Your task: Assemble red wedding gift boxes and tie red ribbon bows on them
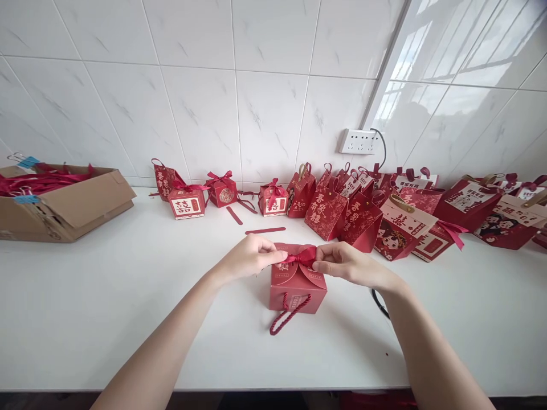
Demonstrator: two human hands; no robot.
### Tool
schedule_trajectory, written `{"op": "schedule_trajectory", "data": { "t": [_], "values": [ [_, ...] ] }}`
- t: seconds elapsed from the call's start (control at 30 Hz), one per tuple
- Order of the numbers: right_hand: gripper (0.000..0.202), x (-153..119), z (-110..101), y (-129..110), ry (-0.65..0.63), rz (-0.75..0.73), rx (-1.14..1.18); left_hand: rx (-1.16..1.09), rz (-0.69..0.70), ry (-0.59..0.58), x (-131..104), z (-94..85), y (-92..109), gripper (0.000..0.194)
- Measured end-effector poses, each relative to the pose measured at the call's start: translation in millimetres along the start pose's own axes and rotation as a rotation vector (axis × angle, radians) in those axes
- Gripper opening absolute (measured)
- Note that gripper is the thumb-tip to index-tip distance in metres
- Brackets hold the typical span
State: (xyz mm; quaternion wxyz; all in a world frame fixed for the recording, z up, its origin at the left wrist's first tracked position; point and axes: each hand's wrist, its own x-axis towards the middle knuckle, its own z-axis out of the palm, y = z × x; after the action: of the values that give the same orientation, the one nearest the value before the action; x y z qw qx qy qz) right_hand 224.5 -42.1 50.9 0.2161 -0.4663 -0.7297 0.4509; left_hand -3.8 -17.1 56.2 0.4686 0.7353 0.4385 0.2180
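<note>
A red gift box (298, 293) with gold print and a twisted rope handle (292, 316) stands upright on the white table in front of me. Across its folded top runs a dark red satin ribbon (305, 256), tied in a bow. My left hand (256, 256) pinches the bow's left side between thumb and fingers. On the other side, my right hand (344, 263) pinches the right loop. The far part of the box top is partly covered by my hands and the bow.
Several finished red gift boxes (325, 213) crowd the back and right of the table (128, 319). Dark red strips (265, 230) lie behind my box. At left sits a cardboard box (102, 193) of red ribbons with clips. A power socket (358, 142) with a black cable is on the tiled wall.
</note>
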Motion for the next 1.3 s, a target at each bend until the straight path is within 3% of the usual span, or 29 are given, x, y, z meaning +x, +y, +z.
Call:
{"op": "schedule_trajectory", "data": {
  "t": [0.17,0.43,1.3],
  "values": [
    [0.034,0,-4,2,-0.044,0.058,0.067,-0.09,-0.07,-0.104,1,-4.1,-2,0.046],
    [0.033,7,-9,16,-0.138,0.004,0.19,-0.131,-0.068,-0.179,4,-8.1,-5,0.037],
    [0.028,15,-16,41,-0.215,-0.067,0.326,-0.113,-0.029,-0.249,5,-12.1,-10,0.033]
  ]
}}
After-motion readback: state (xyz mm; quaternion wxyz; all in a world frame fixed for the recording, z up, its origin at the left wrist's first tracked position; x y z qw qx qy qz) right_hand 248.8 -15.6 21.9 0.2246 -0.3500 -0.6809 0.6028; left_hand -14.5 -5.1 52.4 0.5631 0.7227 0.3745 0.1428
